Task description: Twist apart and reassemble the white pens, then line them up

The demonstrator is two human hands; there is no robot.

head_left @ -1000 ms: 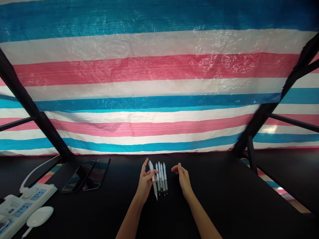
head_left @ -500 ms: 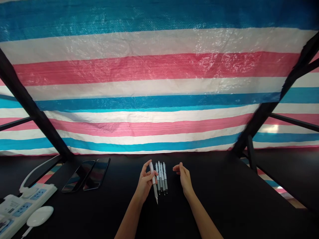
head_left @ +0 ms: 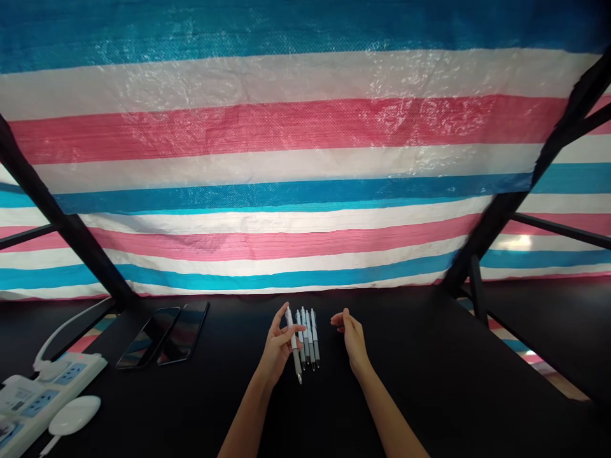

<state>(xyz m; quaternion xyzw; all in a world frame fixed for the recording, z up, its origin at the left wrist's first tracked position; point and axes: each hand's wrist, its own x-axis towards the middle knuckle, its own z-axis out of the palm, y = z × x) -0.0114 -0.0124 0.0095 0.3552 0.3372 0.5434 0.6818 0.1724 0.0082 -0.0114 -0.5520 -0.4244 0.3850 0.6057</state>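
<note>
One held pen [head_left: 296, 361], illegible adapter print [head_left: 20, 405]

Forearms [head_left: 251, 407] reach forward; left hand [head_left: 279, 343] pinches; right hand [head_left: 354, 342] (palm turned inward) curls loosely.

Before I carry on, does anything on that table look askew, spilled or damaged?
Nothing stands out. The row of pens lies fairly even on the black table; the left hand holds another pen, slightly tilted, and the right hand is apart from them. I see no spill or damage.
</note>
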